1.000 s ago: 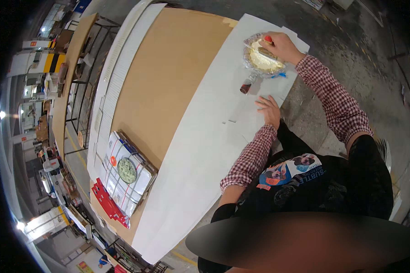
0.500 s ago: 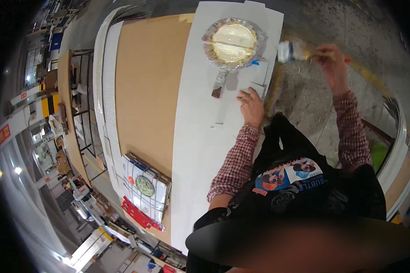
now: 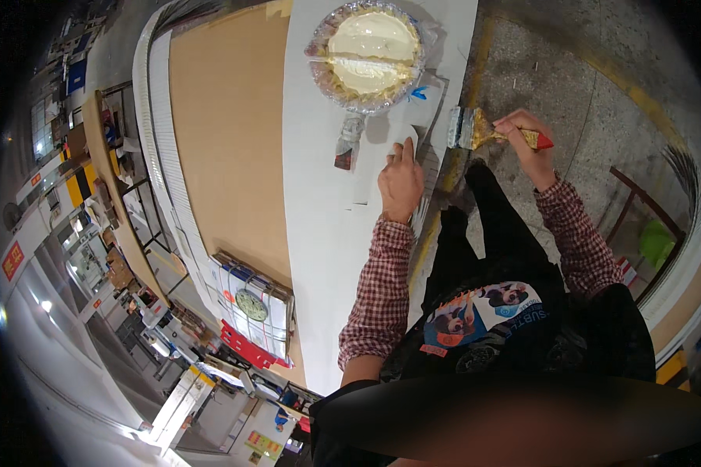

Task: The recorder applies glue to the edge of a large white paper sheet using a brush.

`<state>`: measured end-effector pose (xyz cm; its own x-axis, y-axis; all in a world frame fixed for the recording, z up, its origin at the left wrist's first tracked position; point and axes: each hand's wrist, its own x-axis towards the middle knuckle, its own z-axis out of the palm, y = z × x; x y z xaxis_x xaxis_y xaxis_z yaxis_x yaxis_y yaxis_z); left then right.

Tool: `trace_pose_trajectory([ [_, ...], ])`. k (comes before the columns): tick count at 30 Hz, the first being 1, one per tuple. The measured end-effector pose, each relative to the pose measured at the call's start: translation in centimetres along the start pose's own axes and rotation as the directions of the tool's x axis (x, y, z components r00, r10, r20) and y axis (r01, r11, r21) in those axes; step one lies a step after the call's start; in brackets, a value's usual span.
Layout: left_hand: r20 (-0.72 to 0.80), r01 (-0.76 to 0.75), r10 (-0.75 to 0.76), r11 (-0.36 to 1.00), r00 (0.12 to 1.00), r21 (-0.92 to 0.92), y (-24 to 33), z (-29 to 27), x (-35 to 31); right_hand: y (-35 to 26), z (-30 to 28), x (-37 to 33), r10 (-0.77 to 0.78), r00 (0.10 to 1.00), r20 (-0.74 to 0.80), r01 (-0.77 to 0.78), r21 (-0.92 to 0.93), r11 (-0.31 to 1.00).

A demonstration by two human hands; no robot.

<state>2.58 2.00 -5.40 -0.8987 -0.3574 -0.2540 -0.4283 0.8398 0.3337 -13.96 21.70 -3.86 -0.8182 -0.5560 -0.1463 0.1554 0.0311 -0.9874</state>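
My right hand (image 3: 528,146) is closed round the handle of a wide paintbrush (image 3: 483,132), which has a red end and pale, coated bristles pointing left. The brush is off the right edge of the white board, above the floor. My left hand (image 3: 401,185) rests over the board, its fingertips closed on a thin white piece of card (image 3: 426,146) with a raised edge. Beyond it is a round bowl (image 3: 374,48) lined with clear plastic and holding cream-coloured paste, a strip lying across its top. A second, smaller brush (image 3: 349,142) lies below the bowl.
The white board (image 3: 319,233) lies beside a brown board (image 3: 226,140). A tied stack of flat packs (image 3: 253,303) sits at the near left, by a red strip (image 3: 245,344). A blue scrap (image 3: 420,93) is near the bowl. Concrete floor (image 3: 576,101) lies to the right.
The paintbrush and my right hand have come left and nearer to me. My left hand's fingertips have closed at the card, whose edge now stands up. The whole view has shifted.
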Motion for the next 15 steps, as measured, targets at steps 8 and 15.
trace_pose_trajectory([
  [8,0.01,0.002,-0.003,0.999,1.0,0.05,0.2,0.2,0.1,0.3,0.6,-1.2,-0.046,0.993,0.105,0.053,-0.072,0.996],
  [15,0.045,0.01,-0.011,1.0,0.999,0.027,0.4,-0.1,0.2,0.7,0.8,-0.9,-0.207,0.972,0.109,0.217,-0.084,0.973],
])
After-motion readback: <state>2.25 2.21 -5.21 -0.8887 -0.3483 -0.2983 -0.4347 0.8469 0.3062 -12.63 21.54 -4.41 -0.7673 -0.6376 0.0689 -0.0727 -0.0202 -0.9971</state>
